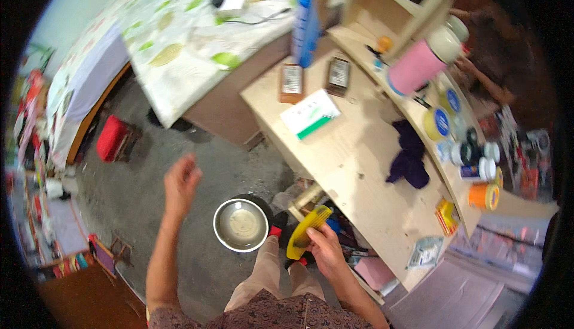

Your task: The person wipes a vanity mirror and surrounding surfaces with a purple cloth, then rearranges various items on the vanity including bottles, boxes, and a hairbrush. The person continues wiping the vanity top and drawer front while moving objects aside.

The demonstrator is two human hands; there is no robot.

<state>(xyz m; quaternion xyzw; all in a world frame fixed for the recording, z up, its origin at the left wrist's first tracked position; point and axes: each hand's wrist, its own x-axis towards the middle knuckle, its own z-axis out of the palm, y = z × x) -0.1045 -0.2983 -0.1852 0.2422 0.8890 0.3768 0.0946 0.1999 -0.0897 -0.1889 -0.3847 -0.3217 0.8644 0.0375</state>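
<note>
My right hand (326, 247) grips a yellow comb (305, 235) beside the wooden dressing table (354, 167), above its pulled-out drawer (309, 199). My left hand (181, 181) is held out over the grey floor, its fingers loosely curled and blurred; it holds nothing that I can see. Between my hands and lower down, a metal basin (241, 225) with what looks like water stands on the floor by my feet. On the dressing table lie a white and green box (310, 113), a dark purple cloth (409, 156) and two small brown boxes or bottles (292, 83).
A tall blue can (306, 24) stands near a table with a leaf-patterned cover (179, 37). The dressing table's shelf carries a pink flask (417, 66) and several jars (437, 123). A red-topped stool (112, 139) is at the left. The mirror at right shows a reflected arm.
</note>
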